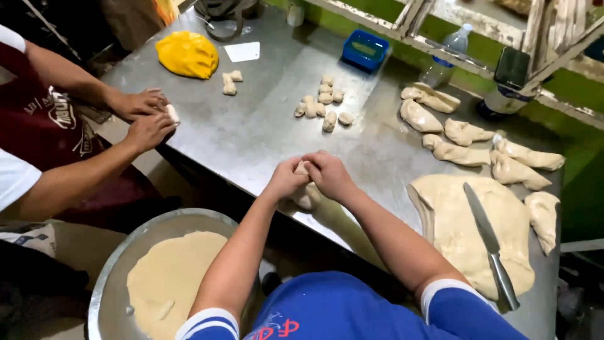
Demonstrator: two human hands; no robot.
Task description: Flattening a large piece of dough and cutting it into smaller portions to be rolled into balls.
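Fingers of both hands were curled together over a small lump of dough (306, 192) at the near edge of the steel table (264, 132). From the head camera, the left hand (286, 179) and the right hand (328, 174) met knuckle to knuckle, pinched shut on the pale lump, most of which was hidden under them; only its lower end showed below the left palm.

Just right of the right forearm lay a broad flattened sheet of dough (478, 226) with a long knife (489, 242) resting on it, handle toward the person. Beyond the sheet, torn strips of dough (462, 141) were strewn toward the table's far right side. Straight ahead of the hands, well apart, sat a cluster of small dough pieces (322, 104), and behind them a blue tray (365, 49) and a plastic bottle (448, 56).

At the far left, a yellow mass of dough (187, 55) sat with two more small pieces (231, 82) beside it. A co-worker's hands (143, 116) pressed another bit of dough at the table's left edge. Below the table, left of the person's left arm, a round metal pan (110, 277) held a flat disc of dough (170, 283).
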